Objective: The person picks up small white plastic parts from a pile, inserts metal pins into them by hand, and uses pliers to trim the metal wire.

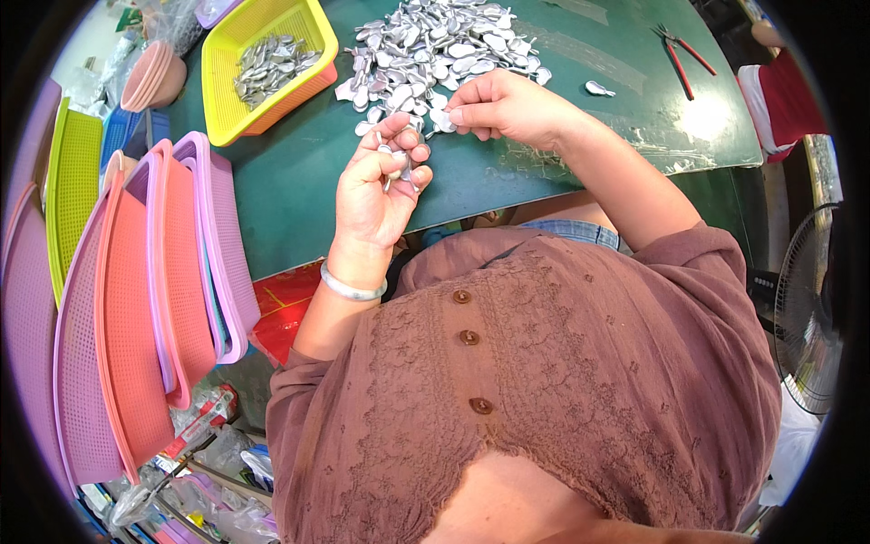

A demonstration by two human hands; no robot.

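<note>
My left hand [379, 186] is raised over the near edge of the green table, its fingers curled around several small silver metal pieces [399, 163]. To its right, my right hand [512, 111] comes down at the near side of a loose pile of the same silver pieces [444, 45]. Its thumb and fingertips are pinched together on one flat, rounded silver piece [440, 120]. These pieces have an oval, spoon-like body and a thin stem. More silver pieces [275, 71] lie in a yellow plastic basket [319, 29] at the far left of the table.
Red-handled pliers [681, 63] and a single silver piece [598, 89] lie on the green table [562, 168] to the right. Stacked purple and coral baskets [136, 299] crowd the left side. At the right edge are a fan [807, 299] and another person's red sleeve [797, 100].
</note>
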